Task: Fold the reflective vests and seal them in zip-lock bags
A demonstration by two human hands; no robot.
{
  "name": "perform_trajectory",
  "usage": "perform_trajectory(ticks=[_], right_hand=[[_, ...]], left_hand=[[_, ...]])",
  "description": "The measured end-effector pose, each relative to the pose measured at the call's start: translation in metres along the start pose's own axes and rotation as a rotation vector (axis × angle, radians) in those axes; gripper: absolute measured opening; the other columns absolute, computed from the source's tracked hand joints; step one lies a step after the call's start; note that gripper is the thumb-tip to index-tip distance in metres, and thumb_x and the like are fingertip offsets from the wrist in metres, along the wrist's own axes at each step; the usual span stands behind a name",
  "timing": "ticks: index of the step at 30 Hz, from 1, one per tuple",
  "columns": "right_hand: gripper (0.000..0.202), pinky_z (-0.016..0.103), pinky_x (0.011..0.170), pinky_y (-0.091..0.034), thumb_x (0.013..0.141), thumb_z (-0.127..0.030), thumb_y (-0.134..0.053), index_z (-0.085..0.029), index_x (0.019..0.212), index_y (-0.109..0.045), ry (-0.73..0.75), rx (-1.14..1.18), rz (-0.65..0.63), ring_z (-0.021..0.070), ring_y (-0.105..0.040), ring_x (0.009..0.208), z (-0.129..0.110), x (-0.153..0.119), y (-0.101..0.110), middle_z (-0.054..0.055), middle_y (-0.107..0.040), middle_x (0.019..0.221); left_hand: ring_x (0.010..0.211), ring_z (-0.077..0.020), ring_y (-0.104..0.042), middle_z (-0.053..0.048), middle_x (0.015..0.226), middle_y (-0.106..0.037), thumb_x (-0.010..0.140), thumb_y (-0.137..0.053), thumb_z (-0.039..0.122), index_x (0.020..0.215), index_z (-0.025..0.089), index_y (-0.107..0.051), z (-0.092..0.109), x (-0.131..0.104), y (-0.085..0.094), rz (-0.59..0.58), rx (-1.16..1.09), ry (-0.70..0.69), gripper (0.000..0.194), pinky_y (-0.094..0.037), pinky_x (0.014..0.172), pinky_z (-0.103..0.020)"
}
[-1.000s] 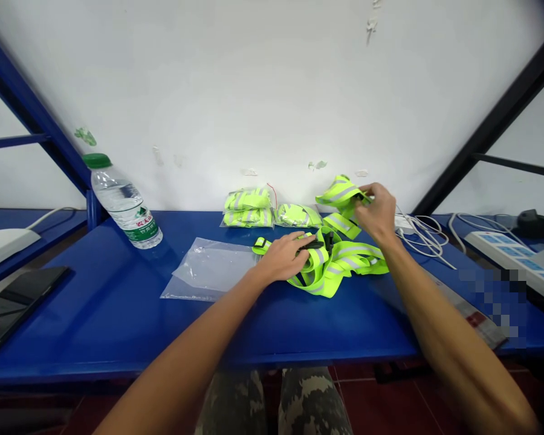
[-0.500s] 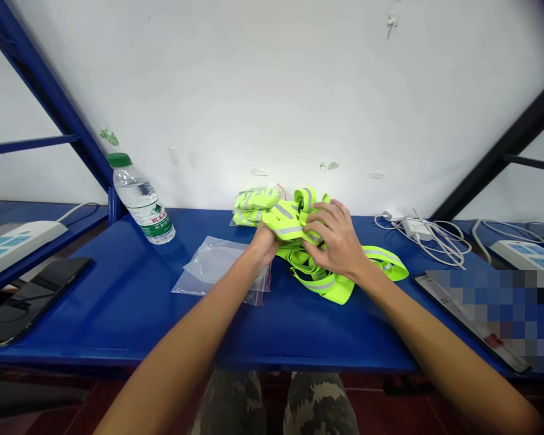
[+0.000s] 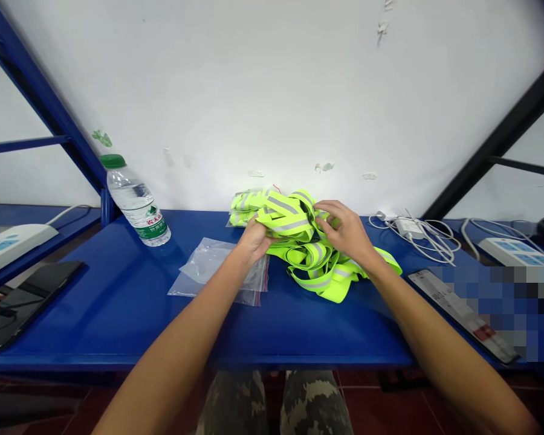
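Counter: blue, carrying straps and bags.
Loose heap: neon, grey-striped, sprawling at 5 o'clock from held bundle; cannot tell whether joined.
Clear bags: lying flat at 8 o'clock.
Held bundle: gathered in loops between both hands, occupying both.
Right hand: fingers bent, pinching strap edge, with bundle at 9 o'clock.
Left hand: fingers partly hidden, gripping near end, with bundle at 2 o'clock; cannot tell exact opening.
Bagged packs: sitting at 10 o'clock, partly covered.

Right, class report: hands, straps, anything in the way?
Left hand and right hand gripping bunched straps. Loose straps beneath. Bags beside left hand.
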State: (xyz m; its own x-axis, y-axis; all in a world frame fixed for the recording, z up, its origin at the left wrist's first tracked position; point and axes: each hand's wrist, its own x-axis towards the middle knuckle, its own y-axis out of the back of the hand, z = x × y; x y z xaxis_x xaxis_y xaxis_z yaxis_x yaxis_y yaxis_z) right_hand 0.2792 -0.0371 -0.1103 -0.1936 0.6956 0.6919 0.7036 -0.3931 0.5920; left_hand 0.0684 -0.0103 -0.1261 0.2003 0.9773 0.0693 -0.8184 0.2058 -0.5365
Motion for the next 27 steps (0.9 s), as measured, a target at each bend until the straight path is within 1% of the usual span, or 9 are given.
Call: perform_trajectory(ticks=[2, 4, 6, 9, 12, 15, 17, 21, 27], right_hand=[[0.039, 0.047, 0.089, -0.053, 0.085, -0.021, -0.056, -0.025, 0.123, -0.063, 0.064, -0.082, -0.022, 0.0255, -0.064, 0.1, 0.001, 0.001, 0.005, 0.007, -0.064, 0.128], [0.047, 0.055, 0.101, -0.044, 0.082, -0.017, -0.058, -0.026, 0.128, -0.06, 0.1, -0.154, -0.017, 0.0311, -0.054, 0.122, 0.003, 0.001, 0.009, 0.007, -0.062, 0.133], [0.051, 0.056, 0.105, -0.041, 0.079, -0.016, -0.059, -0.025, 0.13, -0.059, 0.087, -0.141, -0.028, 0.0322, -0.049, 0.128, 0.006, 0.0, 0.012, 0.009, -0.06, 0.134], [0.05, 0.049, 0.099, -0.048, 0.075, -0.021, -0.066, -0.021, 0.125, -0.061, 0.014, -0.002, -0.074, 0.029, -0.06, 0.116, 0.008, 0.0, 0.013, 0.01, -0.066, 0.125], [0.038, 0.044, 0.094, -0.052, 0.074, -0.029, -0.072, -0.02, 0.11, -0.068, -0.016, 0.086, -0.078, 0.0265, -0.067, 0.104, 0.006, -0.001, 0.012, 0.007, -0.072, 0.11], [0.019, 0.041, 0.09, -0.053, 0.083, -0.027, -0.062, -0.021, 0.098, -0.072, -0.003, 0.157, -0.05, 0.0233, -0.068, 0.098, 0.005, -0.002, 0.008, 0.005, -0.074, 0.103], [0.019, 0.041, 0.091, -0.053, 0.086, -0.023, -0.056, -0.022, 0.097, -0.072, 0.017, 0.178, -0.054, 0.0222, -0.068, 0.099, 0.005, -0.002, 0.006, 0.005, -0.074, 0.103], [0.028, 0.044, 0.094, -0.052, 0.079, -0.022, -0.065, -0.021, 0.107, -0.067, 0.13, 0.058, -0.088, 0.0253, -0.064, 0.106, 0.001, -0.003, 0.003, 0.009, -0.067, 0.114], [0.036, 0.044, 0.09, -0.052, 0.081, -0.017, -0.056, -0.022, 0.116, -0.06, 0.218, -0.146, 0.017, 0.0266, -0.063, 0.104, -0.005, -0.007, 0.001, 0.01, -0.067, 0.11]], left_hand=[[0.082, -0.0222, -0.071, -0.007, 0.096, -0.077, 0.063, -0.082, 0.029, 0.098, 0.016, -0.07, -0.002, 0.001, 0.001, -0.032, 0.026, -0.023, 0.039, -0.057, 0.079, -0.039], [0.084, -0.0224, -0.071, -0.007, 0.096, -0.077, 0.063, -0.082, 0.029, 0.096, 0.015, -0.071, -0.005, 0.002, 0.003, -0.069, 0.041, -0.032, 0.037, -0.057, 0.079, -0.036], [0.087, -0.0232, -0.071, -0.008, 0.096, -0.077, 0.063, -0.081, 0.029, 0.094, 0.015, -0.072, -0.008, 0.004, 0.006, -0.109, 0.047, -0.031, 0.035, -0.057, 0.08, -0.035], [0.088, -0.0254, -0.072, -0.008, 0.093, -0.077, 0.062, -0.081, 0.027, 0.091, 0.014, -0.073, -0.012, 0.005, 0.007, -0.105, 0.042, -0.043, 0.034, -0.057, 0.081, -0.037], [0.09, -0.0271, -0.071, -0.01, 0.093, -0.077, 0.06, -0.082, 0.026, 0.088, 0.013, -0.072, -0.011, 0.002, 0.005, -0.082, 0.009, -0.052, 0.032, -0.057, 0.083, -0.039], [0.093, -0.0275, -0.071, -0.01, 0.096, -0.076, 0.058, -0.084, 0.024, 0.087, 0.014, -0.071, -0.008, -0.001, 0.002, -0.089, -0.003, -0.062, 0.033, -0.056, 0.084, -0.04], [0.093, -0.0278, -0.071, -0.01, 0.096, -0.076, 0.058, -0.084, 0.025, 0.086, 0.014, -0.071, -0.007, -0.002, 0.0, -0.08, -0.002, -0.065, 0.033, -0.056, 0.084, -0.04], [0.094, -0.0278, -0.07, -0.01, 0.097, -0.076, 0.059, -0.085, 0.027, 0.085, 0.014, -0.07, -0.007, -0.001, 0.002, -0.082, -0.022, -0.065, 0.033, -0.056, 0.085, -0.039], [0.089, -0.0265, -0.071, -0.009, 0.095, -0.076, 0.058, -0.084, 0.026, 0.081, 0.013, -0.069, -0.007, 0.003, 0.003, -0.064, -0.032, -0.053, 0.03, -0.057, 0.082, -0.038]])
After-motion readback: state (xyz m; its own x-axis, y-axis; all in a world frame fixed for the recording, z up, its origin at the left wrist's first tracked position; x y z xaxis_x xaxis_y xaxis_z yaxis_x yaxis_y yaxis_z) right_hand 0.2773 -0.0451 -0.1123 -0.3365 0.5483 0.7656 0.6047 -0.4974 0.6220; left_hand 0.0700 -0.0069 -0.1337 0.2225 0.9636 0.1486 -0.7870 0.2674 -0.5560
